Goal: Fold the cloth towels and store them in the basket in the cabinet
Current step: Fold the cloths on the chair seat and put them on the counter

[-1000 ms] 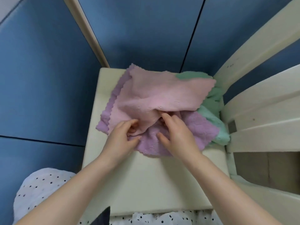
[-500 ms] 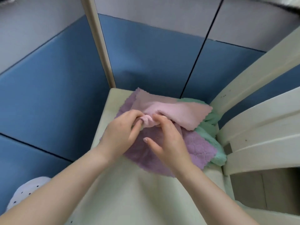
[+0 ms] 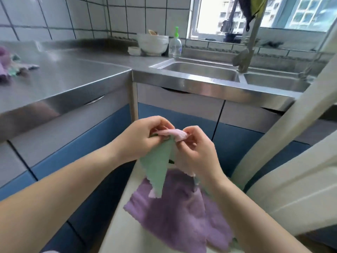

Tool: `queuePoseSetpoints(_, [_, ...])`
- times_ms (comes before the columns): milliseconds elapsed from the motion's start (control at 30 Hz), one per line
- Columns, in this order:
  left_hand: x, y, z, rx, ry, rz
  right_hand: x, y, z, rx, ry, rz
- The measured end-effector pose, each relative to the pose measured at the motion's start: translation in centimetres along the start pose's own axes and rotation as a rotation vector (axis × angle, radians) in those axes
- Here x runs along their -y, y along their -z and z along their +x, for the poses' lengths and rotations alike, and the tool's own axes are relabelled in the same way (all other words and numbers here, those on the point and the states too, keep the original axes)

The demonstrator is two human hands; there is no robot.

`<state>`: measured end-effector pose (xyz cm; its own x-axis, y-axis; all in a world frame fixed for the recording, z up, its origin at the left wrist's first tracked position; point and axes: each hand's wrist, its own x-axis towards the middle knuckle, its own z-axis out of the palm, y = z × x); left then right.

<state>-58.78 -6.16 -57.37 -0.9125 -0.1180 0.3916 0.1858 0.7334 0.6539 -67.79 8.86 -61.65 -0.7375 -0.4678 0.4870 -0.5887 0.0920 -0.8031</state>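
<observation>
Grip: left hand [image 3: 144,137] and right hand [image 3: 196,152] both pinch the pink towel [image 3: 172,133] top edge, lifted above the chair seat [image 3: 116,232]. Green towel [image 3: 156,168] hangs caught with it, may drop. Purple towel [image 3: 180,212] lies on the seat.

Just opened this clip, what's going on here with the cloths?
A person stands at a kitchen corner, holding a pink towel up by its top edge, pinched between the left hand and the right hand. A green towel hangs from the same grip. A purple towel lies unfolded on the cream seat below. More cloths sit on the steel counter at far left. No basket is in view, and nothing looks folded yet.
</observation>
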Motion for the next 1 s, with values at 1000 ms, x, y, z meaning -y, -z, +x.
queuePoseSetpoints(1000, [-0.2, 11.1, -4.3, -0.116, 0.065, 0.551, 2.0, 5.0, 1.8, 0.189, 0.063, -0.584])
